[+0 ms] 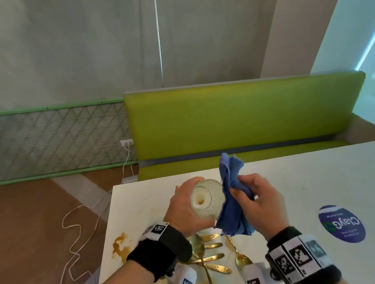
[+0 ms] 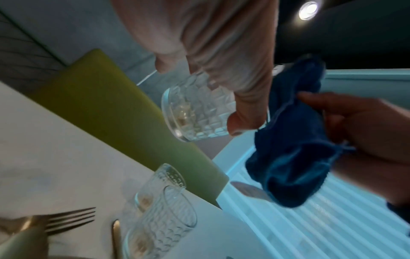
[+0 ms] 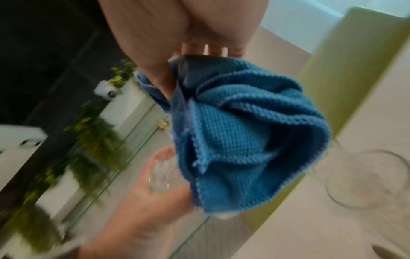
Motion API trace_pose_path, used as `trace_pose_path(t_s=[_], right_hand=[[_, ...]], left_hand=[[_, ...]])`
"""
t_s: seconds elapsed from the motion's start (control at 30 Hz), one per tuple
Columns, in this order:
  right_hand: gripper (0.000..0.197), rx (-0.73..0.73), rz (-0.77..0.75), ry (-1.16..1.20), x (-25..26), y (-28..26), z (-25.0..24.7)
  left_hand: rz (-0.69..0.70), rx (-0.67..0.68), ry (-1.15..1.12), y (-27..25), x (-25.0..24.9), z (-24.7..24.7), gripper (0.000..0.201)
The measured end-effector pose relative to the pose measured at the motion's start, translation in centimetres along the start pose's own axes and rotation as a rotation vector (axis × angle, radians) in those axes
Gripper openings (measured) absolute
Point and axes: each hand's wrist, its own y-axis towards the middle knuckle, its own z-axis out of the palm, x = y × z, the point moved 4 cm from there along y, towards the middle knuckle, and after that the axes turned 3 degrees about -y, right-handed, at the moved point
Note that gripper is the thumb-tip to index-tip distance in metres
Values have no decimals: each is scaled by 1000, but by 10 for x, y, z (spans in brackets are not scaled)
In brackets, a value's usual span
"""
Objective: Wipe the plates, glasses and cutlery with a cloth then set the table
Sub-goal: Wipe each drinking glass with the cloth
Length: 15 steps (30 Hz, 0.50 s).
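My left hand [image 1: 187, 206] grips a textured clear glass [image 1: 207, 198] above the white table [image 1: 335, 174], tilted on its side with its base toward me. My right hand [image 1: 255, 199] holds a bunched blue cloth [image 1: 232, 198] against the glass's right side. In the left wrist view the glass [image 2: 195, 108] sits under my fingers [image 2: 244, 105] with the cloth [image 2: 295, 140] just right of it. The right wrist view shows the cloth [image 3: 239, 131] hanging from my fingers and covering most of the glass [image 3: 162, 173]. Gold cutlery [image 1: 211, 259] lies below my wrists.
Two more glasses [image 2: 159, 201] stand on the table beside a gold fork [image 2: 66, 219]. A brown stain [image 1: 119, 246] marks the table's left edge; a round blue sticker [image 1: 341, 224] lies at right. A green bench [image 1: 249, 116] runs behind the table. A white cable [image 1: 73, 235] trails on the floor.
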Motion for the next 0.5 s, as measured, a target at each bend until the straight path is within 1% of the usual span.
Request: trace_pose_path(t_s=[0.03,0.07,0.1,0.13,0.17,0.2,0.27,0.3,0.33,0.37,0.43,0.47,0.5], right_hand=[[12,-31,-151,-70,16,-9,2],[17,-27,-288,-138,31,-21,7],[25,22,-400,-210,41,-31,14],[29,96,-482,-288,48,-43,20],[30,169,-544,-367,55,-52,23],[30,268,-572,-431,60,-59,25],[29,497,-586,-498,71,-71,21],[32,614,-586,-555,75,-78,19],[38,704,-599,-659,75,-85,18],[46,760,-623,-772,76,-89,17],[58,825,-628,-999,73,-97,18],[59,857,-645,-1083,74,-100,19],[56,858,-658,-1077,78,-100,19]], left_hand=[[18,2,-20,-5,-8,-4,79],[49,17,-54,-11,-20,-9,72],[97,30,-66,-15,-29,-12,61],[142,56,-91,-18,-34,-13,49],[174,99,-120,-22,-36,-15,47],[122,136,-162,-26,-34,-18,56],[25,150,-101,-38,-36,-29,76],[75,159,-3,-42,-39,-31,79],[177,198,53,-47,-43,-30,79],[250,251,97,-53,-48,-28,80],[312,332,180,-59,-59,-22,85],[333,359,213,-59,-62,-18,86],[365,373,230,-61,-67,-16,88]])
